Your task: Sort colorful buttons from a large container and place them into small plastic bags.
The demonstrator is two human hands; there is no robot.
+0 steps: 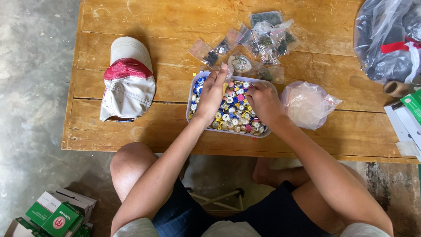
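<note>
Both hands are in the shallow white plastic tray point(191, 102) of small, light, slippery coloured buttons point(233, 115) on the wooden table point(175, 35): left hand point(213, 93) flat, fingers extended; right hand point(263, 102) curled, pinching, contents hidden.

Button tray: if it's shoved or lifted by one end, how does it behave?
The shallow tray is heaped with loose buttons, so it probably feels heavy for its size and slides rather than tips on the wooden table. Its thin plastic walls may flex if lifted by one end. Buttons sit near rim height, so tilting likely spills them; round ones could roll.
</note>
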